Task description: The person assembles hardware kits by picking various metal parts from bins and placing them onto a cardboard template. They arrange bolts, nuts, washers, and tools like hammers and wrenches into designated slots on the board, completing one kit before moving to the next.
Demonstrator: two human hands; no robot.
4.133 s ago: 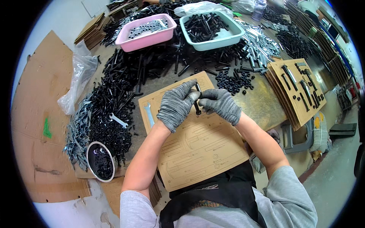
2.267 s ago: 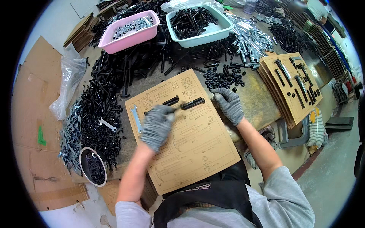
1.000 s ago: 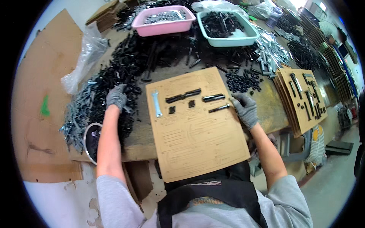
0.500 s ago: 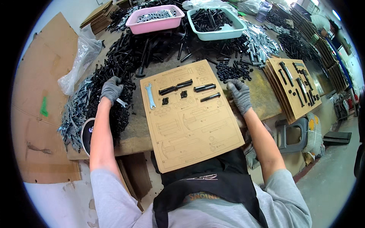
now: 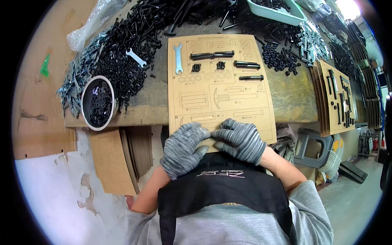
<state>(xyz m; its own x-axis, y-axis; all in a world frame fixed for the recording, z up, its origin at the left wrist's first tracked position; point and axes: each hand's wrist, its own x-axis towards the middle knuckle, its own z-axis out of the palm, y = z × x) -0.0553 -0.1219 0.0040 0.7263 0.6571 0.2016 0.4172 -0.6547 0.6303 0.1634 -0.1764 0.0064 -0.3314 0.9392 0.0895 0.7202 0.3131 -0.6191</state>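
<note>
A brown cardboard sheet (image 5: 228, 106) printed with part outlines lies before me, its near end at the table edge. My left hand (image 5: 183, 149) and my right hand (image 5: 241, 141), both in grey striped knit gloves, meet over that near end. Their fingers are curled and the fingertips come together; whatever is pinched there, if anything, is hidden. Higher on the sheet lie a silver open-end wrench (image 5: 178, 59), long black bolts (image 5: 212, 55), two small clusters of short black bolts (image 5: 196, 67), a pair of black bolts (image 5: 247, 65) and a single black bolt (image 5: 251, 78).
Black bolts (image 5: 126, 77) are heaped at left with a loose wrench (image 5: 136, 57) on top. A round bowl (image 5: 84, 107) of black parts sits at the table's left edge. Black nuts (image 5: 277, 59), silver tubes (image 5: 308, 43) and stacked loaded cardboard sheets (image 5: 337, 110) are at right.
Both hands have come from either side of the sheet to its near end, where the fingertips now meet. The view has shifted, so the tabletop appears higher.
</note>
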